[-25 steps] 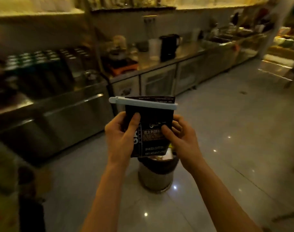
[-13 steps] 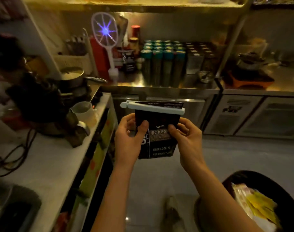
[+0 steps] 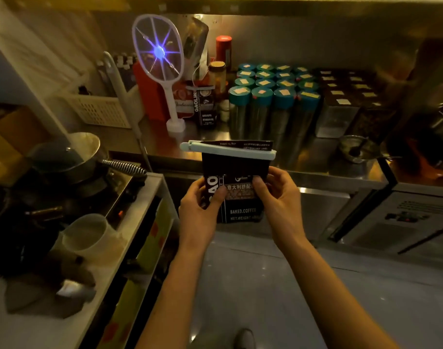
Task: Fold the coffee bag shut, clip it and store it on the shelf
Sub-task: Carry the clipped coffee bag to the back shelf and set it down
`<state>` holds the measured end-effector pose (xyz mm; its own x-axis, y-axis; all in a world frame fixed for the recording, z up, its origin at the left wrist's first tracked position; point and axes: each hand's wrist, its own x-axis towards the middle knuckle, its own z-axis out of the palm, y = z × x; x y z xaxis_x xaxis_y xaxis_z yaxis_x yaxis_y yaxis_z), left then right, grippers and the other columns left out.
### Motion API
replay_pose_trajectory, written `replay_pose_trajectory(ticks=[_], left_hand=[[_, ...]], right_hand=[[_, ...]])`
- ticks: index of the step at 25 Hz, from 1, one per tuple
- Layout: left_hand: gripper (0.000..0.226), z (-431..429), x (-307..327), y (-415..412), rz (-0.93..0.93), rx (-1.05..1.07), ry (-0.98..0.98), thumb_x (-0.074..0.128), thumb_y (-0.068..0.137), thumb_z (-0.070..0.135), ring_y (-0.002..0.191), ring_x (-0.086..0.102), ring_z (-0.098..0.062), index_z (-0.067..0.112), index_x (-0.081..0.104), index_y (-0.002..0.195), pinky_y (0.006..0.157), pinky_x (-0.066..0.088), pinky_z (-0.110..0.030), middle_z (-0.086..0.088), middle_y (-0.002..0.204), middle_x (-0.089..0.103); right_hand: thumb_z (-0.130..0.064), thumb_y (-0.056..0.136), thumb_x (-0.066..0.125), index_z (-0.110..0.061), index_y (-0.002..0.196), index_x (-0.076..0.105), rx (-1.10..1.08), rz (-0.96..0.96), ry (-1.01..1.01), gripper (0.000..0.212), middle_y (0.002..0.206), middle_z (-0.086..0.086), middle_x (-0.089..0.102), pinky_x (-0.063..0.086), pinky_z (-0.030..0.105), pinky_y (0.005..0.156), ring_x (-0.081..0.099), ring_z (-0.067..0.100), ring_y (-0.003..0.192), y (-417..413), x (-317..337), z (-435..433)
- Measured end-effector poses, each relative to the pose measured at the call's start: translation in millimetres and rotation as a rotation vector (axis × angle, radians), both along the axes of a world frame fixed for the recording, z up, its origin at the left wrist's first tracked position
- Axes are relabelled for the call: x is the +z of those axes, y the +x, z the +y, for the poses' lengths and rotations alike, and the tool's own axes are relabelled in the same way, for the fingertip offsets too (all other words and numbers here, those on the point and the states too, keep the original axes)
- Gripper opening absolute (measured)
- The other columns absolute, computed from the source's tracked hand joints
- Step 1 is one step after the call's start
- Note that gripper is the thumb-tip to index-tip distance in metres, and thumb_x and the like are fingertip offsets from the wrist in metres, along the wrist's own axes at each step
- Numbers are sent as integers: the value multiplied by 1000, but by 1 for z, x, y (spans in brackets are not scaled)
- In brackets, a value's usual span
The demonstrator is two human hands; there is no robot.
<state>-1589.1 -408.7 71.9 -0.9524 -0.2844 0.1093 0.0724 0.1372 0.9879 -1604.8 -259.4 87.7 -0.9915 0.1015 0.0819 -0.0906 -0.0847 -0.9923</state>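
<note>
Both hands are holding a dark coffee bag (image 3: 236, 187) upright in the air, just in front of the steel tabletop (image 3: 316, 159); the left hand (image 3: 199, 210) is gripping its left edge, thumb pressing across the printed front, while the right hand (image 3: 278, 197) is gripping the right edge, thumb also lying on the label; a pale clip (image 3: 228, 149) is sitting clamped along the folded top of the bag, running level from side to side; behind the bag, teal-lidded canisters (image 3: 273, 96) are standing in rows on the tabletop; to their left a second dark bag (image 3: 204, 105) is standing beside a glowing electric swatter (image 3: 161, 54) on its base; at far left a lidded pan (image 3: 64, 157) is resting on a stove.
</note>
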Motion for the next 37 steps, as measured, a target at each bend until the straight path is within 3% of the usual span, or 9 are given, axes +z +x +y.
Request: replay_pose_trajectory(ticks=[5, 9, 12, 17, 22, 25, 28, 32, 37], left_hand=[[47, -15, -16, -115, -12, 69, 40, 64, 88, 38, 102, 64, 3, 22, 55, 131, 75, 56, -15, 14, 113, 67], [48, -42, -43, -222, -17, 63, 88, 66, 84, 40, 104, 64, 0, 19, 56, 127, 78, 57, -19, 11, 113, 67], [49, -74, -64, -312, -66, 87, 158, 67, 77, 46, 106, 63, -6, 22, 52, 117, 82, 55, -23, 10, 112, 65], [33, -111, -96, -427, -163, 107, 68, 65, 89, 36, 94, 63, 0, 16, 58, 114, 69, 51, -7, 12, 99, 66], [26, -118, -120, -493, -200, 192, 53, 60, 95, 33, 87, 65, -2, 16, 66, 114, 68, 49, -4, 6, 98, 69], [21, -126, -142, -532, -256, 173, 102, 59, 95, 37, 98, 68, -15, 25, 65, 110, 82, 56, -28, 6, 101, 70], [18, -129, -162, -562, -336, 153, 70, 58, 96, 32, 101, 67, -19, 27, 64, 112, 87, 56, -36, 4, 101, 70], [28, -131, -184, -594, -431, 95, -2, 64, 93, 27, 102, 67, -19, 20, 60, 120, 86, 56, -34, 2, 104, 69], [25, -132, -198, -614, -446, 65, -36, 65, 92, 25, 105, 66, -20, 23, 55, 115, 82, 54, -29, 2, 107, 67]], right_hand=[[-44, 76, 70, -22, 119, 56, 62, -98, 118, 51, 116, -6, 65, 58, 25, 83, 64, 7, 108, -113, -20, -7], [-37, 82, 70, -25, 112, 58, 68, -130, 178, 35, 111, -8, 66, 56, 16, 74, 63, 5, 105, -220, -49, -31], [-34, 86, 68, -21, 116, 59, 33, -148, 203, 34, 115, -6, 66, 56, 21, 80, 62, 6, 107, -308, -69, -67], [-26, 88, 69, -13, 112, 60, -32, -244, 213, 29, 107, -3, 66, 55, 15, 74, 64, 11, 101, -417, -103, -116], [-22, 92, 64, -14, 113, 59, -24, -282, 227, 24, 104, -7, 64, 53, 9, 69, 61, 1, 95, -490, -128, -141], [-25, 92, 64, -11, 122, 58, -7, -336, 259, 33, 120, 5, 65, 54, 23, 85, 62, 16, 109, -532, -145, -148], [-24, 93, 62, -13, 126, 56, 1, -398, 231, 35, 126, 6, 63, 51, 19, 80, 60, 13, 110, -560, -163, -148], [-23, 95, 59, -16, 133, 52, 50, -497, 188, 39, 132, 5, 60, 48, 24, 87, 55, 9, 111, -591, -184, -148], [-27, 95, 59, -18, 133, 53, 108, -508, 203, 40, 130, 3, 62, 46, 14, 78, 56, 8, 109, -617, -195, -143]])
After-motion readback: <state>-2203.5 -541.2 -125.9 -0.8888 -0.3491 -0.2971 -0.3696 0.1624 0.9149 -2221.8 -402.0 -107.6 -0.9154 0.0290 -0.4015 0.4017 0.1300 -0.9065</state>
